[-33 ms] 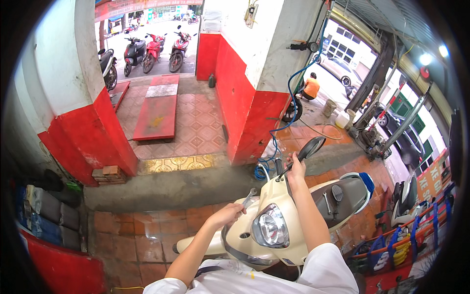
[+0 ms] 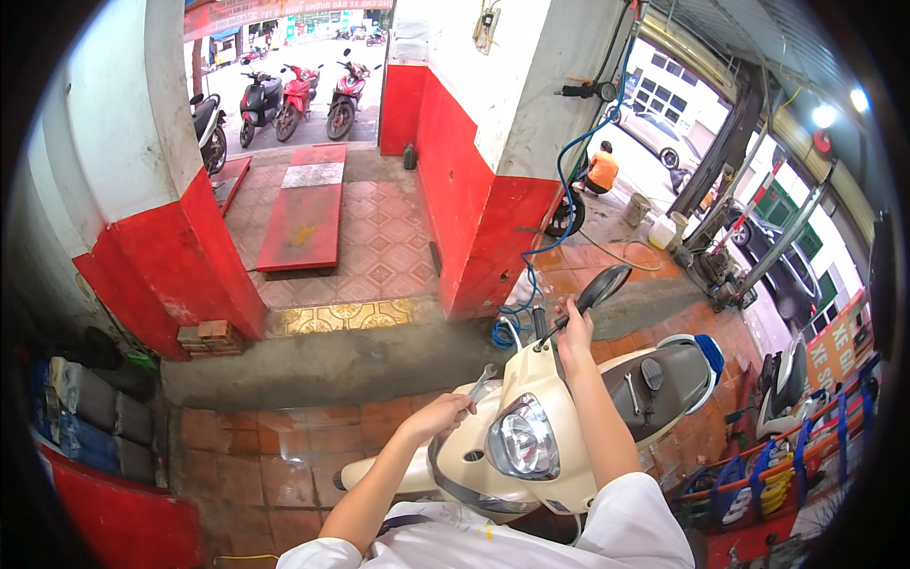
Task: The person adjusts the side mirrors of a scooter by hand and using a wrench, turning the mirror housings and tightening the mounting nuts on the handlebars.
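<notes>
A cream scooter (image 2: pixel 531 375) stands below me, its headlight (image 2: pixel 521 438) facing me. My left hand (image 2: pixel 441 415) is closed around an open-end wrench (image 2: pixel 483 377) over the scooter's front left side. My right hand (image 2: pixel 573 332) grips the stem of a black round mirror (image 2: pixel 601 284) beside the handlebar, just above the front cowl. On the grey seat (image 2: pixel 678 398) lie a second wrench (image 2: pixel 633 393) and another black mirror (image 2: pixel 652 374).
Blue coiled hose (image 2: pixel 507 331) hangs by the red-and-white pillar (image 2: pixel 498 228). A concrete step (image 2: pixel 351 365) runs behind the scooter to a red lift platform (image 2: pixel 294 228). Jacks (image 2: pixel 725 289) and a tool rack (image 2: pixel 777 455) are right; stacked containers (image 2: pixel 90 398) left. A person in orange (image 2: pixel 602 171) crouches outside.
</notes>
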`<state>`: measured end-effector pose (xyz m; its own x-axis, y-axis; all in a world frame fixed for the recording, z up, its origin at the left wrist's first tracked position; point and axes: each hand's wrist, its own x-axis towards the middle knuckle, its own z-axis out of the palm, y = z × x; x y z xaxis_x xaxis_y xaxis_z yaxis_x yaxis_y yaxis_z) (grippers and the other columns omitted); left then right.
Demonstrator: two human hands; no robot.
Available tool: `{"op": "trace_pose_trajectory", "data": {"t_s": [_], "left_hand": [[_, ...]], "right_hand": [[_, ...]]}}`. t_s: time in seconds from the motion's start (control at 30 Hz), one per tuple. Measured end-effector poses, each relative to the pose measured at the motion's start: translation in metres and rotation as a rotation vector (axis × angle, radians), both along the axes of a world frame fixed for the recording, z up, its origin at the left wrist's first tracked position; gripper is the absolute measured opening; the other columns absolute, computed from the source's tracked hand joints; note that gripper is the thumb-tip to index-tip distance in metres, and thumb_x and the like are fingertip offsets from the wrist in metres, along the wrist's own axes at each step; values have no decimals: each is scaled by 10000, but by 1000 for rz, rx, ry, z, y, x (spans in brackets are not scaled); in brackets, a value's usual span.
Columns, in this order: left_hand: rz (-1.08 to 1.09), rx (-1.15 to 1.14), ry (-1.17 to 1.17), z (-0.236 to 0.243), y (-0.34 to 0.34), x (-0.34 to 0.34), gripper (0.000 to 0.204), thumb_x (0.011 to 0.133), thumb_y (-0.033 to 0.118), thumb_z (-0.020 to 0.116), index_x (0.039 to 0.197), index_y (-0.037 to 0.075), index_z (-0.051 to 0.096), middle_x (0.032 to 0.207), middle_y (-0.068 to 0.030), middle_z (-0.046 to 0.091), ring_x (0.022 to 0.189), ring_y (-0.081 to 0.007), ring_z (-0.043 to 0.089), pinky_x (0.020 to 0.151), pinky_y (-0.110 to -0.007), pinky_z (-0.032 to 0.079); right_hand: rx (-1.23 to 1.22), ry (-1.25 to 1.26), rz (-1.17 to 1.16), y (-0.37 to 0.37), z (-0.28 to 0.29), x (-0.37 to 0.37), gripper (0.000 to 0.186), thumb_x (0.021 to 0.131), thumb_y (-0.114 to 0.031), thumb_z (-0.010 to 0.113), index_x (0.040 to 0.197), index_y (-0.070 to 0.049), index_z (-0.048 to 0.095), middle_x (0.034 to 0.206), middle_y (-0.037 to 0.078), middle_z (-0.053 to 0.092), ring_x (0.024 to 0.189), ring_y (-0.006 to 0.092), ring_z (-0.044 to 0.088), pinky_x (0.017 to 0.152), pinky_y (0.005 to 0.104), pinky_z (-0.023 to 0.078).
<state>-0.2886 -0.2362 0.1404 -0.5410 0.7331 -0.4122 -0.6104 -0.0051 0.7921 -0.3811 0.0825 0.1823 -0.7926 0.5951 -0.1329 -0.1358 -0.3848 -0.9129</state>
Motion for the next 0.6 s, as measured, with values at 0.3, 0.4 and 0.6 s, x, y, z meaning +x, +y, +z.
{"op": "trace_pose_trajectory", "data": {"t_s": [0.3,0.4,0.6], "left_hand": [[-54,-8,29,0,12,1,283,1058,263,397,948,62,563,613,99,259,487,-40,202,436,-250,158],[-80,-17,49,6,16,6,274,1055,256,400,947,63,563,615,100,261,492,-38,205,440,-250,158],[-15,-6,11,-8,4,7,270,1051,259,405,944,68,563,616,106,263,496,-37,205,443,-248,159]], "right_hand": [[167,181,447,35,-9,24,339,996,-73,561,1326,-91,486,1174,62,634,1128,187,598,940,410,490],[198,170,265,49,-22,32,327,949,-45,626,1261,-74,533,1157,78,652,1071,191,635,902,372,515],[845,269,323,13,5,71,268,763,61,737,1009,-6,654,933,37,644,893,158,636,808,289,524]]}}
